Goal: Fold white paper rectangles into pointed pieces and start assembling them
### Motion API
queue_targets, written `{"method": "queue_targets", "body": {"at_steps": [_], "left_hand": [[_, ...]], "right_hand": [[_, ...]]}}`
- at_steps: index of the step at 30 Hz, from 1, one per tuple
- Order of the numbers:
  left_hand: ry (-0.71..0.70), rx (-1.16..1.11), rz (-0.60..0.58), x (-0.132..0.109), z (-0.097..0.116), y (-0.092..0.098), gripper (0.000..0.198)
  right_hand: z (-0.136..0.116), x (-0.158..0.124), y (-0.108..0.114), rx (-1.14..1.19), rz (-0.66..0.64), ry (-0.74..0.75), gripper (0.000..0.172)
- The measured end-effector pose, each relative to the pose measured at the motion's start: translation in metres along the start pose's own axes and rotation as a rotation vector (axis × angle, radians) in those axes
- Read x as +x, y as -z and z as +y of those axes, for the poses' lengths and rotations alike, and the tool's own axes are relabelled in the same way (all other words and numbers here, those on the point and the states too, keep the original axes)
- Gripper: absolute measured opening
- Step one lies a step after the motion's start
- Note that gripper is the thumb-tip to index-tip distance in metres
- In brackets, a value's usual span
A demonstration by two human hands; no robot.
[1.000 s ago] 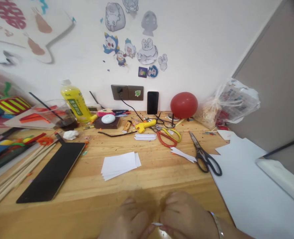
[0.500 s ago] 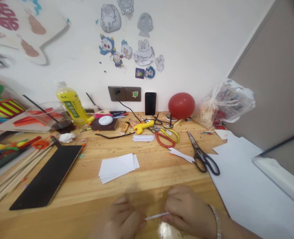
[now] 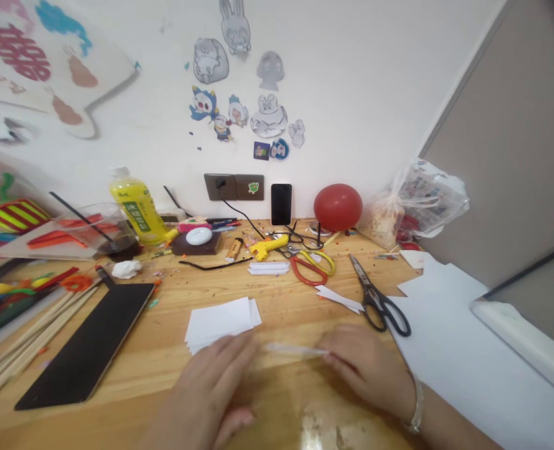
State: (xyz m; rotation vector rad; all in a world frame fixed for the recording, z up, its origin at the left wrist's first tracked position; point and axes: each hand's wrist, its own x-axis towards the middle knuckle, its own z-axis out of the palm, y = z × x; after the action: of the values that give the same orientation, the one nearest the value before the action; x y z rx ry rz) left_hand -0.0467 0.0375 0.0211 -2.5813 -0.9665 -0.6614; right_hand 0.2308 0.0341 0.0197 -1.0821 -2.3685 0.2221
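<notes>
Sticks point(image 3: 30, 350) lay at far left, several, overlapping too much for me to count. Beside them I saw one black board point(image 3: 89, 344) and, behind it, one yellow bottle point(image 3: 139, 209). The left hand point(image 3: 206, 387) had its fingers stretched out and grasped nothing; its tips reached one stack of white paper cards point(image 3: 223, 319), though I couldn't tell whether they touched it, nor how many cards it held. Farther back sat one yellow glue gun point(image 3: 268, 248). One white paper strip point(image 3: 291, 349), blurred, stretched between the hands, apart from the left one. Then came one pair of red-and-yellow-handled scissors point(image 3: 324, 275), and at least two cut pieces point(image 3: 340, 300) near it. The right hand point(image 3: 366, 369) pinched the strip's end between curled fingers and thumb. Past it I made out one pair of black-handled scissors point(image 3: 373, 290) and one large white sheet point(image 3: 469, 344).
</notes>
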Motion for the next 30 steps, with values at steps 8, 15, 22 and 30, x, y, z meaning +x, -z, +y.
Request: {"method": "queue_targets", "body": {"at_steps": [8,15,22,30], "left_hand": [[0.196,0.215,-0.033,-0.023,-0.043,-0.029,0.039],[0.143,0.099,-0.022,-0.019,-0.037,-0.016,0.03],[0.123,0.017,0.089,-0.013,-0.024,-0.012,0.028],[-0.111,-0.224,0.36,0.01,0.037,-0.016,0.037]], "right_hand": [[0.065,-0.008,0.024,-0.436,0.139,-0.29,0.031],[0.061,-0.006,0.017,-0.376,0.155,-0.3,0.042],[0.029,-0.002,0.014,-0.157,0.199,-0.166,0.032],[-0.021,0.005,-0.011,0.107,-0.051,0.257,0.028]]}}
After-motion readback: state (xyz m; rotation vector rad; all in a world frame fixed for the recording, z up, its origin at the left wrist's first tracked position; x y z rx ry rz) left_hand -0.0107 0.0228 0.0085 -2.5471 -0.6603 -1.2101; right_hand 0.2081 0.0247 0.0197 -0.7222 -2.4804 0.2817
